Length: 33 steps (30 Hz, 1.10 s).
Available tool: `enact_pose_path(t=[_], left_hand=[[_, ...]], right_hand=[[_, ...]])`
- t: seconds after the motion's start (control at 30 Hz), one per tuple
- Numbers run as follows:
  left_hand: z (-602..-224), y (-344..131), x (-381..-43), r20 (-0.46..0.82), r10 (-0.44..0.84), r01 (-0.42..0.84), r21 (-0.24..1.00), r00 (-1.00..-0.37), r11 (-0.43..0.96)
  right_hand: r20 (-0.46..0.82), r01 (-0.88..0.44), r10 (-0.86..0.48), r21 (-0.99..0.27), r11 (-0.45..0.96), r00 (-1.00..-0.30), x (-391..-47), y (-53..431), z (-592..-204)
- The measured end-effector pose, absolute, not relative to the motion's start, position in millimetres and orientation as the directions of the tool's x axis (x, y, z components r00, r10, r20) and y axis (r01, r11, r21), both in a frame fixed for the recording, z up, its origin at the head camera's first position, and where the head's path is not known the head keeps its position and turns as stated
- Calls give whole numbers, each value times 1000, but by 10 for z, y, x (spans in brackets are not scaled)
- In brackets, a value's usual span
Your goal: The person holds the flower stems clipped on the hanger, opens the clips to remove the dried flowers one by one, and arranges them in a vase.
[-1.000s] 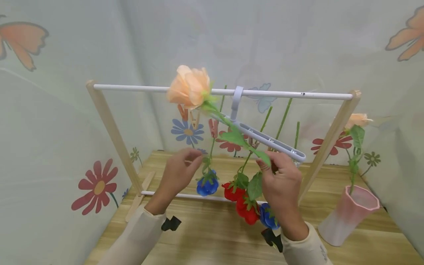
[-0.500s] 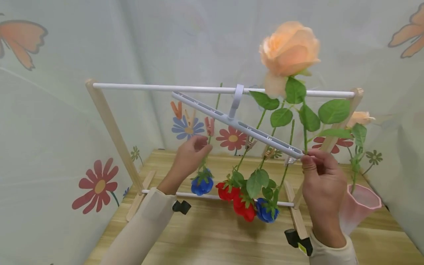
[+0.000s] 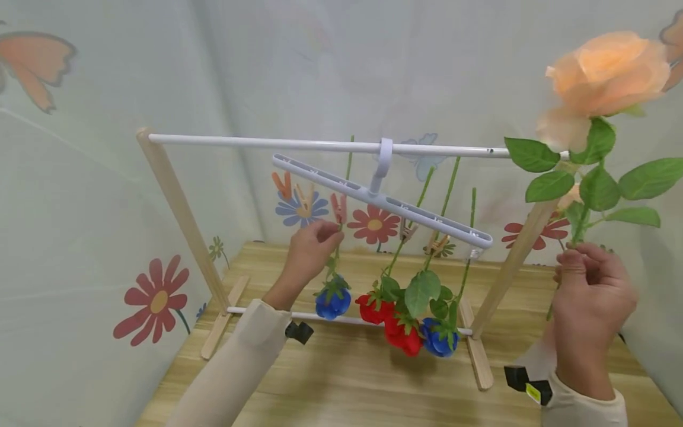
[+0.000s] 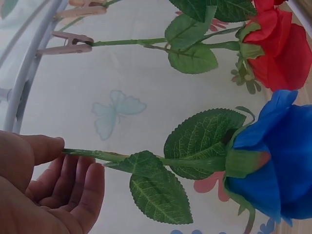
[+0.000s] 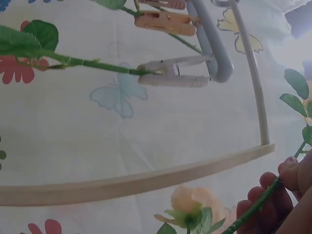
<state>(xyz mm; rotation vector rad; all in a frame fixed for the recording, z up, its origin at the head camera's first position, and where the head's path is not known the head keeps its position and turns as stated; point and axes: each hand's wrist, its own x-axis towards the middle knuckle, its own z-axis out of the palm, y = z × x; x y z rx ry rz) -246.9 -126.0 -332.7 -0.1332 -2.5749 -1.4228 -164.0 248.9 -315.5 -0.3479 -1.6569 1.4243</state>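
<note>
My left hand (image 3: 312,249) pinches the green stem of a hanging blue rose (image 3: 333,303), close below a pink clothespin (image 3: 338,209). In the left wrist view, thumb and fingertips meet at the top of that stem (image 4: 92,153). At the far right, my right hand (image 3: 594,302) holds a peach rose (image 3: 613,77) by its stem, bloom upward. A tilted lavender clip hanger (image 3: 427,217) hangs between the hands, its right end lower. Red roses (image 3: 402,335) and another blue rose (image 3: 440,339) hang head down from its clothespins, including a whitish one (image 5: 175,73).
A white rail (image 3: 240,142) on wooden posts (image 3: 178,219) carries the hanger. Orange (image 3: 283,185) and cream (image 3: 305,200) clothespins hang at its left without flowers. Behind my right hand, a second peach rose (image 5: 195,200) stands; its vase is mostly hidden.
My right hand has moved right, away from the hanger, and the peach rose has swung from leaning left to upright. My left hand has risen to the blue rose's stem.
</note>
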Motion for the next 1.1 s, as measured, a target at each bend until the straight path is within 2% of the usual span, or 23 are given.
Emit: enact_pose_path(t=[0.2, 0.4, 0.63, 0.83, 1.1], left_hand=[[-3287, -1288, -2417, 208, -14, 173, 849, -978, 499], [-3281, -1328, -2374, 168, -1, 147, 865, -986, 480], [-3273, -1350, -2331, 131, 11, 120, 867, -991, 483], [-3260, -1350, -2293, 95, 10, 89, 878, -995, 471], [-3249, -1364, -2272, 101, 11, 94, 875, -995, 476]], right_hand=[[438, -286, 756, -898, 335, -487, -1710, 2647, -3113], [439, -250, 779, -898, 363, -447, -1737, 2702, -3134], [415, -173, 814, -910, 378, -406, -1853, 2848, -3376], [366, -105, 839, -929, 355, -402, -1868, 2933, -3631], [268, -33, 874, -960, 279, -405, -1801, 2886, -3594]])
